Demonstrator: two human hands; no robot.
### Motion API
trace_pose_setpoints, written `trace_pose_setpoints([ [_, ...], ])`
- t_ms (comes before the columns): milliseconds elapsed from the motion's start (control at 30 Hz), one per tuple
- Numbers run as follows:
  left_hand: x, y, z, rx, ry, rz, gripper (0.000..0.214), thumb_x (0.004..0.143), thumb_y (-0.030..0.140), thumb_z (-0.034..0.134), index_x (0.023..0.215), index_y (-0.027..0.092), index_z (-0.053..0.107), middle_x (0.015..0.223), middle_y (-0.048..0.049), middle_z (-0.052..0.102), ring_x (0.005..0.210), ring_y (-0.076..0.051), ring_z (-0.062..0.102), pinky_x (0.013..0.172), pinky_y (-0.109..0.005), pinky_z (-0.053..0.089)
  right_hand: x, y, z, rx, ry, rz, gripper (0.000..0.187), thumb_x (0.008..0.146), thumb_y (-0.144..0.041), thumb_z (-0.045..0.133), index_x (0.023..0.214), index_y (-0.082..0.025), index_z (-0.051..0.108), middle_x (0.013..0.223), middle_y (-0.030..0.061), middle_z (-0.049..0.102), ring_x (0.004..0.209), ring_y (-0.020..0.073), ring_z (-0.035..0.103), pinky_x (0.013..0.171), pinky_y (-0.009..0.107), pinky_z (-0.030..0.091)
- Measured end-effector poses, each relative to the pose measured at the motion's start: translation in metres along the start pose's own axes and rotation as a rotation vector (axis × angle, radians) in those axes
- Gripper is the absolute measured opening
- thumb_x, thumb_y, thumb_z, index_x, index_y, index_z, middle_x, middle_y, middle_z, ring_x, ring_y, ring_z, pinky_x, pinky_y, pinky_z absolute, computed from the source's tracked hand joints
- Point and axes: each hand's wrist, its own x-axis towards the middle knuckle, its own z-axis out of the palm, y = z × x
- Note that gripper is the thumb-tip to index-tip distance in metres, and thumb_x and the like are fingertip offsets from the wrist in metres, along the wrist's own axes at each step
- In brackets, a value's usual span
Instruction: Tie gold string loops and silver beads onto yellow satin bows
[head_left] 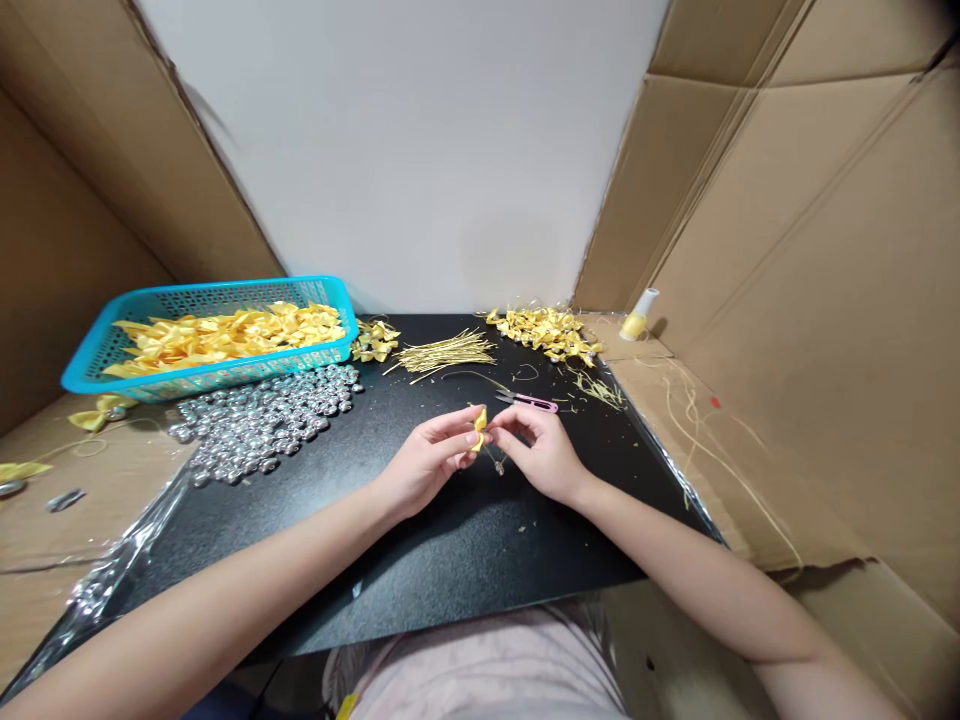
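The left hand [424, 465] pinches a small yellow satin bow [481, 428] between its fingers; the right hand [544, 455] bends its fingers just beside it, their grip hard to make out. Nearer than the fingers, the black counter [450, 560] stretches to its front edge, partly hidden by the left forearm [285, 580].

Left forearm [277, 562] bare, stretched forward and inward; left grip [426, 458] pinched, thumb set against fingers. Right forearm [667, 552] bare too, angled forward and inward; right grip [547, 457] with fingers curled, thumb and index drawn together. Fingertips of both close together, facing each other.
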Motion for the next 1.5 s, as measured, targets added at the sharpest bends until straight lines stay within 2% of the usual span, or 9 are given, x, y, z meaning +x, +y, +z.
trace_pose_setpoints([
  [100,0.000,0.000,0.000,0.014,-0.013,0.012,0.034,0.056,0.014,0.085,0.089,0.018,0.077,0.070,-0.0027,0.072,0.059,-0.006,0.058,0.052,-0.015,0.041,0.001,-0.001,-0.001,-0.033,-0.002,-0.017,0.009,0.082,-0.022,0.060,0.076,-0.018,0.063,0.071,0.0022,0.065,0.067,0.0151,0.061,0.066,0.028,0.049],
  [333,0.003,0.003,-0.002,-0.116,0.017,0.023,0.030,0.053,0.010,0.085,0.080,0.019,0.077,0.070,-0.0001,0.070,0.061,-0.007,0.062,0.055,-0.014,0.046,0.000,-0.002,-0.004,-0.080,0.044,-0.076,0.011,0.084,-0.023,0.059,0.074,-0.019,0.060,0.070,0.0010,0.063,0.068,0.0146,0.060,0.068,0.028,0.047],
  [600,0.001,0.003,-0.003,-0.137,-0.051,-0.035,0.030,0.055,0.012,0.085,0.083,0.016,0.077,0.064,-0.0029,0.070,0.051,-0.005,0.056,0.051,-0.014,0.045,-0.003,-0.003,-0.003,-0.096,0.049,-0.089,0.012,0.084,-0.024,0.058,0.073,-0.019,0.059,0.067,0.0001,0.059,0.065,0.0137,0.056,0.065,0.027,0.046],
  [1033,0.001,0.003,-0.002,-0.122,-0.039,-0.042,0.030,0.054,0.011,0.085,0.083,0.015,0.077,0.068,-0.0041,0.071,0.059,-0.007,0.060,0.055,-0.014,0.046,-0.003,-0.005,-0.004,-0.113,0.033,-0.118,0.014,0.084,-0.023,0.056,0.071,-0.019,0.057,0.063,-0.0015,0.056,0.060,0.0121,0.053,0.061,0.026,0.043],
  [1200,0.000,0.003,-0.002,-0.098,-0.033,-0.041,0.029,0.054,0.012,0.085,0.082,0.015,0.077,0.066,-0.0040,0.071,0.057,-0.006,0.058,0.054,-0.014,0.045,-0.003,-0.008,-0.005,-0.145,0.024,-0.124,0.014,0.083,-0.022,0.056,0.070,-0.019,0.056,0.061,-0.0020,0.054,0.058,0.0116,0.050,0.059,0.026,0.042],
  [1500,0.001,0.001,-0.002,-0.019,-0.001,0.001,0.029,0.052,0.015,0.087,0.079,0.016,0.078,0.071,-0.0059,0.073,0.062,-0.009,0.061,0.054,-0.017,0.043,-0.001,-0.014,-0.010,-0.219,-0.006,-0.214,0.016,0.084,-0.018,0.053,0.068,-0.019,0.055,0.062,-0.0018,0.053,0.058,0.0112,0.048,0.058,0.025,0.041],
])
